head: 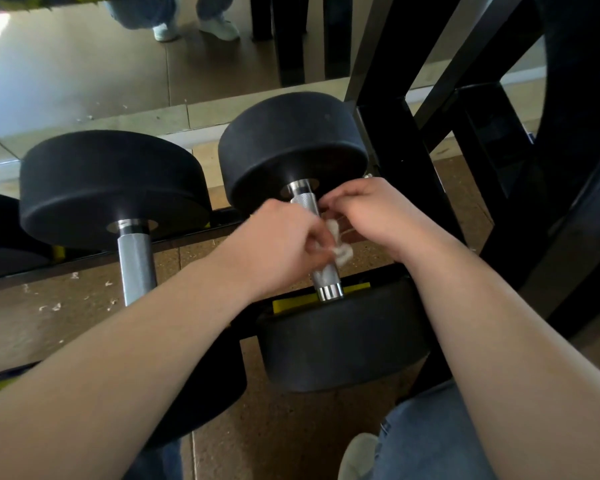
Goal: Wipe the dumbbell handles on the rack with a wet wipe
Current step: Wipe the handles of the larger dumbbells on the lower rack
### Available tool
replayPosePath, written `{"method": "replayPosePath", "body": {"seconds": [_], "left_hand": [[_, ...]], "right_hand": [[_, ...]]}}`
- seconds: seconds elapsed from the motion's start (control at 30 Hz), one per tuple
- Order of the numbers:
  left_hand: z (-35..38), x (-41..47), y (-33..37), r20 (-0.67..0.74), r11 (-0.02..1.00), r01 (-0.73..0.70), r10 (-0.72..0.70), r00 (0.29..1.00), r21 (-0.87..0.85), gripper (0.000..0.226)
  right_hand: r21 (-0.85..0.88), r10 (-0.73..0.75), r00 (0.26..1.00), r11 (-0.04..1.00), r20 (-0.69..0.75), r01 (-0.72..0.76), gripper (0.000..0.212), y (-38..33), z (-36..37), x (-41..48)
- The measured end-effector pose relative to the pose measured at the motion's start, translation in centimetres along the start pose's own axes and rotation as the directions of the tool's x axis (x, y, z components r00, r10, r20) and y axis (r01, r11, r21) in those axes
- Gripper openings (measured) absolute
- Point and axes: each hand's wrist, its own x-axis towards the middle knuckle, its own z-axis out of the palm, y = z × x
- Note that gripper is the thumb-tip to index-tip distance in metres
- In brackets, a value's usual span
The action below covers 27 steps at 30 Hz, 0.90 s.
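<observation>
Both of our hands are pinched on the crumpled white wet wipe [340, 245] — our left hand [284, 244] closes its fingers on it from the left, our right hand [374, 216] from the right, thumb and fingertips curled in. We hold the wipe against the knurled steel handle [326, 275] of the right-hand dumbbell [343, 344], about midway along the grip, with bare metal showing above and below our fingers. That dumbbell lies on the lowest tier of the black rack [406, 157], its far head toward the mirror [84, 71] and its near head just below our wrists. Just to the left sits a second dumbbell [111, 188], its handle [137, 268] bare and untouched — our left forearm crosses in front of its lower end. Yellow strips [291, 303] show on the rack rail beneath the handle.
</observation>
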Motion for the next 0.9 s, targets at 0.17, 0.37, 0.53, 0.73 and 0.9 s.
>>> {"method": "replayPosePath", "body": {"seconds": [0.17, 0.37, 0.53, 0.73, 0.9], "left_hand": [[0.4, -0.6, 0.0, 0.182, 0.997, -0.077, 0.078, 0.98, -0.009, 0.018], [0.1, 0.6, -1.3, -0.27, 0.998, 0.053, -0.044, 0.962, 0.026, 0.029], [0.3, -0.5, -0.5, 0.004, 0.975, -0.21, 0.21, 0.978, 0.067, 0.015], [0.4, -0.4, -1.1, -0.229, 0.998, -0.021, 0.006, 0.973, -0.062, 0.021], [-0.3, -0.4, -1.1, -0.237, 0.944, 0.203, -0.267, 0.934, -0.261, 0.014]], "right_hand": [[-0.043, -0.033, 0.999, 0.999, 0.011, 0.033, 0.02, -0.1, -0.1, -0.4], [-0.07, -0.072, 0.997, 0.995, 0.002, 0.072, 0.019, -0.4, -0.5, -1.0], [-0.099, -0.148, 0.983, 0.982, 0.107, 0.159, 0.022, -0.7, -1.1, -1.7], [-0.115, -0.205, 0.922, 0.96, 0.328, 0.255, 0.038, -1.0, -1.9, -2.5], [-0.374, -0.264, 0.955, 0.879, 0.133, 0.295, 0.017, -0.7, -0.5, -2.3]]}}
